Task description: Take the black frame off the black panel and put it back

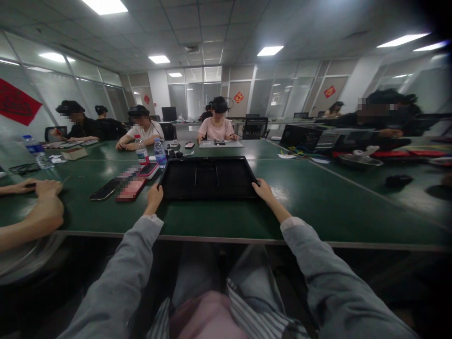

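Note:
A black rectangular tray-like panel point(180, 181) with a raised rim lies on the green table in front of me, and two thin upright lines, perhaps a folded bracket, show inside it. My left hand point(154, 197) is closed on its left edge near the front corner. At the opposite edge, my right hand point(264, 190) grips the rim with the thumb on top. The fingers under the panel are hidden. Left of the panel lie a red phone-sized item point(130, 189) and a black phone point(103, 189).
Behind the panel's left corner stand a red-capped bottle point(142, 153) and a water bottle point(160, 153). A neighbour's hands point(48, 188) rest on the green table point(219, 219) at left. Opposite sits a person in pink point(217, 127). A metal bowl point(359, 161) and a computer case point(307, 137) stand at right.

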`<state>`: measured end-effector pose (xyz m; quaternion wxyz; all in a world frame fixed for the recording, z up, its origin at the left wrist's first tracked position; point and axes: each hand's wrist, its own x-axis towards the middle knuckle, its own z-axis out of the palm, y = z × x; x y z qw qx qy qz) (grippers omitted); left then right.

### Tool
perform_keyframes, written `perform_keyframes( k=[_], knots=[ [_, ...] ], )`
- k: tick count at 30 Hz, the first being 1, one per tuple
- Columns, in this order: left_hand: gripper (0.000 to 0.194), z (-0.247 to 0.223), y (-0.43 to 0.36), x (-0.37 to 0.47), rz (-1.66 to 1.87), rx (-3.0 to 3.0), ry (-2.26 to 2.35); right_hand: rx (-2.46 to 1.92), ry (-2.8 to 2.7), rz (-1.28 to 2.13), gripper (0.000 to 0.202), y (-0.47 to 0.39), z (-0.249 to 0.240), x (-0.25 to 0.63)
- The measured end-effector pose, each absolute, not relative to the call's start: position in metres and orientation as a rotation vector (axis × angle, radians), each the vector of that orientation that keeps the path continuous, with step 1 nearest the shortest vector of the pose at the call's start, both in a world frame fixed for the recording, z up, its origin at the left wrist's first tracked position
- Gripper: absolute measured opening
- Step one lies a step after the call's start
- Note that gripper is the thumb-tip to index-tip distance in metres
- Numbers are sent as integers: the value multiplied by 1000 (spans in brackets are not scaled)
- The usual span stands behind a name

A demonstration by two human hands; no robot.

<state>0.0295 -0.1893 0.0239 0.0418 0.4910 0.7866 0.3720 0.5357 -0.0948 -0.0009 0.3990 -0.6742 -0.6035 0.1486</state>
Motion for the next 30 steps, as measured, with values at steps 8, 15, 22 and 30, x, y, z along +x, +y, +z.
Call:
perform_keyframes(
  k=[8, 15, 22, 30],
  knots=[
    [42, 25, -193, 30, 1142, 1390, 2427, -1727, -1598, 249, 38, -105, 8, 532],
    [45, 33, -209, 56, 1229, 1715, 2619, -1758, -1563, -162, 52, -122, 14, 518],
    [63, 30, -212, 85, 1010, 2203, 2430, -1686, -1726, -204, 67, -125, 10, 498],
    [49, 29, -204, 73, 1200, 1905, 2578, -1675, -1608, 292, 68, -107, 14, 520]
  ],
)
